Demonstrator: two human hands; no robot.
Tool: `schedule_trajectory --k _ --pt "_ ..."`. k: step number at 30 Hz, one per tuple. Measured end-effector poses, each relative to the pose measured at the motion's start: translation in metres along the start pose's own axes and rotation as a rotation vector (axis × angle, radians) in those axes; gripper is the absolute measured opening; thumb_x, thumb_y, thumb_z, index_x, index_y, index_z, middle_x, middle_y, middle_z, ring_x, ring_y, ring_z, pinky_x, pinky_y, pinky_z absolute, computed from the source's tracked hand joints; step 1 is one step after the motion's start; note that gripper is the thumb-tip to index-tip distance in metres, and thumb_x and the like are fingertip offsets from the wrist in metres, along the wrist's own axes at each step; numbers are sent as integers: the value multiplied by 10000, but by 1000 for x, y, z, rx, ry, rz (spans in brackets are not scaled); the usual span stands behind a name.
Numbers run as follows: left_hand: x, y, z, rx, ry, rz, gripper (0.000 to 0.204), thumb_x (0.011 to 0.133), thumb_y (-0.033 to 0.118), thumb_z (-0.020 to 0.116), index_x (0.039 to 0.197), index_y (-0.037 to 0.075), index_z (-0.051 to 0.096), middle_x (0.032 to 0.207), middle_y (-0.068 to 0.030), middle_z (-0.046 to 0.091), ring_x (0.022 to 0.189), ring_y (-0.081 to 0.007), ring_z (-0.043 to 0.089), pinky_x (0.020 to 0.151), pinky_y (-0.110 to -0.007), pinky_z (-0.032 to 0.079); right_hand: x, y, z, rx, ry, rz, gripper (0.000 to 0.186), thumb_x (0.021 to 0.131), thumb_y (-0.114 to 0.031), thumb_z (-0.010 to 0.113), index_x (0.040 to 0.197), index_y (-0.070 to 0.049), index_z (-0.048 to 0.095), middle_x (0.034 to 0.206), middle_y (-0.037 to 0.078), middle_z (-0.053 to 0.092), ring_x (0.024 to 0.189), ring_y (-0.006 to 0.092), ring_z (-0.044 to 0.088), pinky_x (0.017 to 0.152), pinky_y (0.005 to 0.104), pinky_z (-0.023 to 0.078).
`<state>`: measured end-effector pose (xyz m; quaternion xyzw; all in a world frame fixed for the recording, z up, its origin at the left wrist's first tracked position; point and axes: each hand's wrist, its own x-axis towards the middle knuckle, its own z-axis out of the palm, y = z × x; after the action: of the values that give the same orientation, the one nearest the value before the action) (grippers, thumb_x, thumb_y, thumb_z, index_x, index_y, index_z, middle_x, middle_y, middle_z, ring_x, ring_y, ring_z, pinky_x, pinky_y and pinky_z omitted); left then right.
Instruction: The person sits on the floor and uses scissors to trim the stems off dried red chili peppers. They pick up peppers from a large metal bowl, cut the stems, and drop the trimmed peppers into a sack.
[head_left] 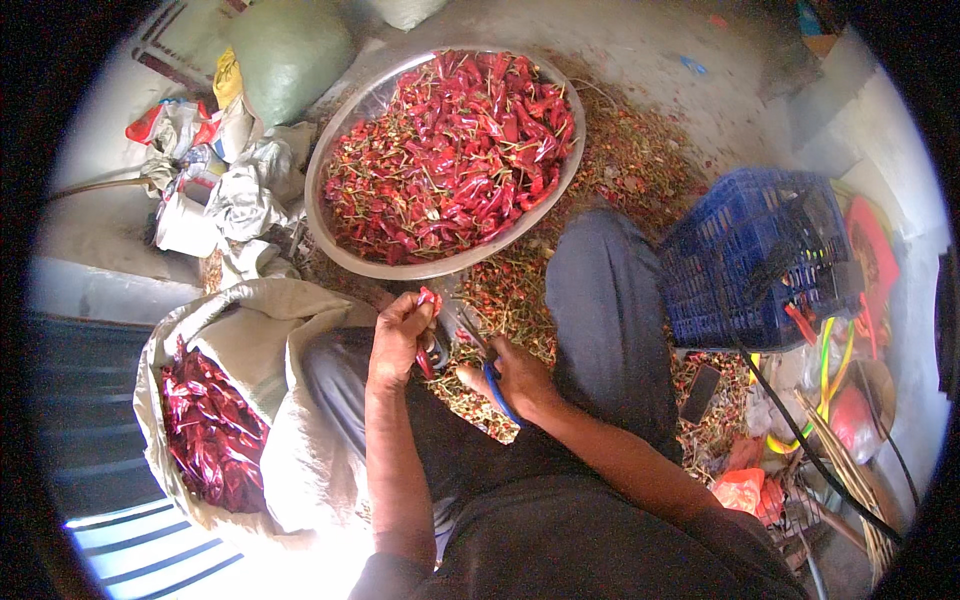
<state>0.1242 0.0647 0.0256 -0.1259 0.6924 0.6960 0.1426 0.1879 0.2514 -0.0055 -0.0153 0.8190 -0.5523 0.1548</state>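
Between my knees, my left hand (400, 335) is closed around a red dried chili (428, 362), whose ends stick out above and below the fingers. Close by on its right, my right hand (520, 380) grips a pair of scissors (495, 388) with blue handles; the blades point up and left toward the chili. Just beyond my hands stands a wide metal basin (330, 240) heaped with red chilies (480, 140), many with pale stems. At my left, a white woven sack (300, 350) gapes around more dark red chilies (215, 430).
Stem scraps (515, 305) cover the floor between my legs and beside the basin. A blue plastic crate (760, 260) stands right of my knee, near a dark phone-like slab (700, 392). Crumpled white bags (250, 190) lie at left, before a green sack (290, 65). Sticks (850, 470) lean at right.
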Motion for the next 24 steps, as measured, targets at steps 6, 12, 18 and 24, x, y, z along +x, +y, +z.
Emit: schedule_trajectory --k 6,12,18,24 --pt "-8 -5 -7 -46 -253 -101 158 913 201 629 913 43 627 695 17 560 539 -73 456 502 -214 361 10 16 11 286 -19 -117 484 804 -430 739 995 -19 567 737 123 587 636 241 555 599 369 448" --pt "-11 -7 -6 -82 -225 -56 221 886 228 663 943 21 609 761 -33 601 610 -118 534 540 -243 421 -1 -16 -12 223 -68 -135 447 804 -362 742 1049 -19 593 767 135 638 642 298 609 611 371 487" --pt "-5 -17 -5 -210 -104 10 99 906 144 638 936 50 628 792 -15 638 597 -80 539 495 -213 427 3 -7 -11 -199 22 -177 598 777 -500 720 1063 10 596 759 191 630 671 359 627 598 438 485" --pt "-8 -12 -8 -389 -115 -70 108 884 105 625 950 22 605 756 -25 604 577 -92 530 487 -214 411 5 -2 -11 -380 207 -466 683 760 -554 700 1096 34 603 731 194 569 684 367 589 602 471 457"
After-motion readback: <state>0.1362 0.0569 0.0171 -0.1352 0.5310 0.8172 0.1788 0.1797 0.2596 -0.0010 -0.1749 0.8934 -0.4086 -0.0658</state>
